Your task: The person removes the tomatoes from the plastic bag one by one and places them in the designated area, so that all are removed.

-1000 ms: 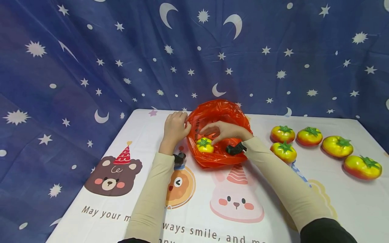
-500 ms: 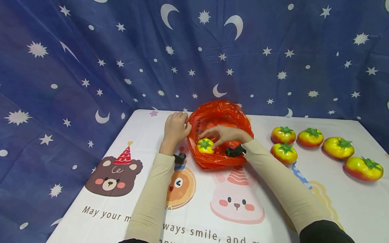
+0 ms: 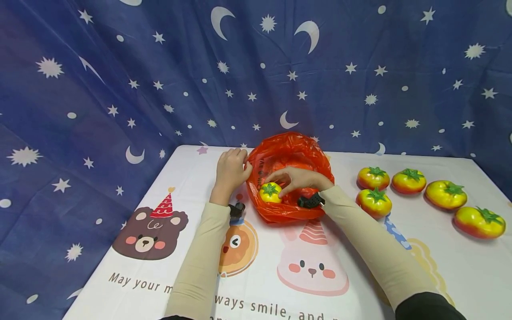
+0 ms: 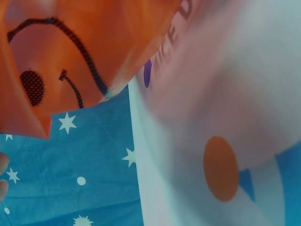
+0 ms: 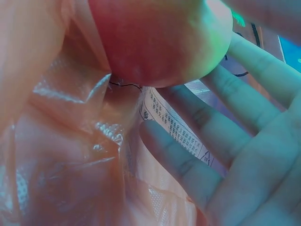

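Observation:
A red plastic bag [image 3: 294,214] stands with its mouth spread open at the table's back edge. At the bag's left rim, my left hand [image 3: 232,170] pinches the plastic between thumb and fingers. My right hand [image 3: 302,178] reaches into the bag and holds a yellow-and-red tomato [image 3: 270,192] with a green leafy top. Thumb and fingers lie on either side of it. The right wrist view shows the same tomato [image 5: 164,42] from below, with outstretched fingers [image 5: 235,94] against it. In the left wrist view only the bag's printed outside [image 4: 122,33] and a few fingertips appear.
Several more tomatoes [image 3: 445,194] of the same kind lie on the right side of the table. A white cloth [image 3: 424,284] printed with cartoon animals and lettering covers the table. Behind it hangs a dark blue curtain [image 3: 240,106] with stars and moons.
My right hand has lowered slightly and its thumb and fingers have closed in on the tomato inside the bag. The left hand stays on the rim.

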A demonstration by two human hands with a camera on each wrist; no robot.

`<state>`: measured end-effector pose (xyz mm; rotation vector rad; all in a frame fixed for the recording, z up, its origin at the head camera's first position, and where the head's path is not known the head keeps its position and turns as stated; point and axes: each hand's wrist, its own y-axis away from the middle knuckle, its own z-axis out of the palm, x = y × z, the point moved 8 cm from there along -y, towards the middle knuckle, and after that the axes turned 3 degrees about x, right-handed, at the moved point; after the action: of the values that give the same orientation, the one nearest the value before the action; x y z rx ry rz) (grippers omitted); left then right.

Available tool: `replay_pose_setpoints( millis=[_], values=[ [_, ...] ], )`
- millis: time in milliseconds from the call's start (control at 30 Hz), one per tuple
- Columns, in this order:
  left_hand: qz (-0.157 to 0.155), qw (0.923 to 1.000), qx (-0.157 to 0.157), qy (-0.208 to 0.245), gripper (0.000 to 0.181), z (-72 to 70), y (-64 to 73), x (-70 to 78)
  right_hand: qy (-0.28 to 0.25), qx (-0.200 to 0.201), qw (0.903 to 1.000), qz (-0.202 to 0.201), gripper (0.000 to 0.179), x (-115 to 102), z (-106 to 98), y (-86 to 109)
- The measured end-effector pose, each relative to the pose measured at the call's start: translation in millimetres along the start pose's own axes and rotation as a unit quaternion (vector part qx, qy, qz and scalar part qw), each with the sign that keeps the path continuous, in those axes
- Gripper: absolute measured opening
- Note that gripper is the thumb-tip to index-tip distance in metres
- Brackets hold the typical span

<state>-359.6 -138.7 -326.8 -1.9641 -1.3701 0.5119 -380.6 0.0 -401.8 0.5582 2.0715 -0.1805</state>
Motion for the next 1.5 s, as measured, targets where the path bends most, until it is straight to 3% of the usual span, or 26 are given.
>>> replay_pose_setpoints(
  millis=[233, 833, 1500],
  values=[
    [-0.001, 1.0000, 0.004, -0.001, 0.010, -0.1, 0.0, -0.2, -0.010, 0.025, 0.9994, 0.023, 0.057, 3, -5, 4.1],
    [0.001, 1.0000, 0.008, 0.002, 0.010, -1.6, 0.7, -0.1, -0.034, 0.078, 0.9957, 0.036, 0.056, 15, -16, 10.0],
    [0.000, 1.0000, 0.000, -0.003, 0.011, -0.2, 0.4, -0.7, -0.015, 0.142, 0.9883, 0.054, 0.056, 20, -30, 16.1]
  ],
)
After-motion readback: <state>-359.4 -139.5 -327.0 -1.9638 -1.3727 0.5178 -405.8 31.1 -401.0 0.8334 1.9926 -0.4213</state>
